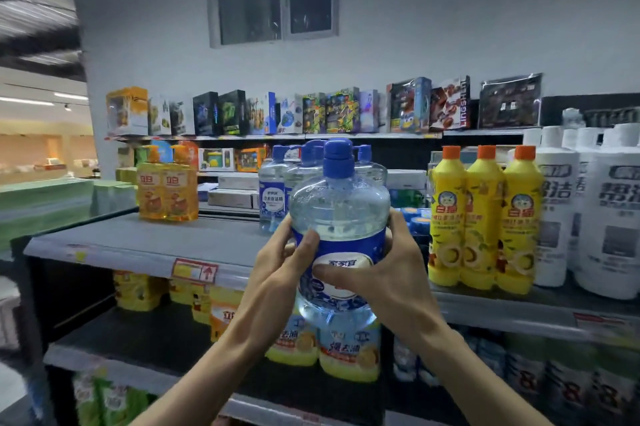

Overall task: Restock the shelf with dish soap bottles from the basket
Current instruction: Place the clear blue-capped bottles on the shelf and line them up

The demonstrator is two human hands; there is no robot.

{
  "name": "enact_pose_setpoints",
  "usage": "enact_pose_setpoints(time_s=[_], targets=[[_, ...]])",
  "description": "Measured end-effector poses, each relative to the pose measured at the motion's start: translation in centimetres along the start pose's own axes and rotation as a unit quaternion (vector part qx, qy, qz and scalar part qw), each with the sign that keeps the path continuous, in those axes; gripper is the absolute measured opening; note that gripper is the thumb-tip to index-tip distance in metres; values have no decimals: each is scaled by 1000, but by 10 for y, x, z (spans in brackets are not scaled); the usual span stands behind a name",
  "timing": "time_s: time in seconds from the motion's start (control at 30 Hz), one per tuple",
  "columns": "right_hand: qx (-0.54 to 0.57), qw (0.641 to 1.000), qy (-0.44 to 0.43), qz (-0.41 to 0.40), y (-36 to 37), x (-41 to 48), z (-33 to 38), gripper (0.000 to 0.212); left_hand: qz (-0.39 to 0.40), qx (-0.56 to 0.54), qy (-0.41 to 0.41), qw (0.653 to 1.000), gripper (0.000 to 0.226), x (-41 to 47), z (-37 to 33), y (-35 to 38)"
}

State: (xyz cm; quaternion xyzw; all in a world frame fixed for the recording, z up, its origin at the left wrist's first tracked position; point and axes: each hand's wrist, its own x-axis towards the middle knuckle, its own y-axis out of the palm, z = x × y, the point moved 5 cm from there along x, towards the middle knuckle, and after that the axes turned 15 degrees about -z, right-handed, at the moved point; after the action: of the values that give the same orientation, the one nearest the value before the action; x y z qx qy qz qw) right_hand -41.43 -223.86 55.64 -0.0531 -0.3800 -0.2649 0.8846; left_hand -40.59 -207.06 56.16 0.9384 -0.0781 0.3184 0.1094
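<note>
The row of blue-capped bottles (277,179) at the back of the shelf (138,242) is partly hidden by the dish soap bottle (341,203) held before it. The white bottles (616,217) are cut off by the right edge. The packs on the lower shelf (145,332) are blurred, and their print cannot be read. Part of the held bottle's label (343,262) is covered by a thumb.

The clear, blue-capped dish soap bottle is gripped upright in both hands. It is held in the air before the shelf's front edge, its base lower than that edge and resting on nothing. The left hand (280,262) is curled round the bottle's left side, thumb laid on the blue band. The right hand (381,273) is wrapped round the right side, thumb pressed across the label. Yellow bottles (485,214) with orange caps are seen just to the right on the shelf, and orange pump bottles (166,190) stand well apart to the left
</note>
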Motion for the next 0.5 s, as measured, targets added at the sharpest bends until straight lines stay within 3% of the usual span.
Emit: enact_pose_setpoints(time_s=[0.23,0.5], targets=[[8,999,-24,-20,15,77,-38,95,-6,-11,25,1000,39,87,32,21],[-51,998,9,-21,24,99,-84,94,4,-5,-16,1000,36,128,90,21]])
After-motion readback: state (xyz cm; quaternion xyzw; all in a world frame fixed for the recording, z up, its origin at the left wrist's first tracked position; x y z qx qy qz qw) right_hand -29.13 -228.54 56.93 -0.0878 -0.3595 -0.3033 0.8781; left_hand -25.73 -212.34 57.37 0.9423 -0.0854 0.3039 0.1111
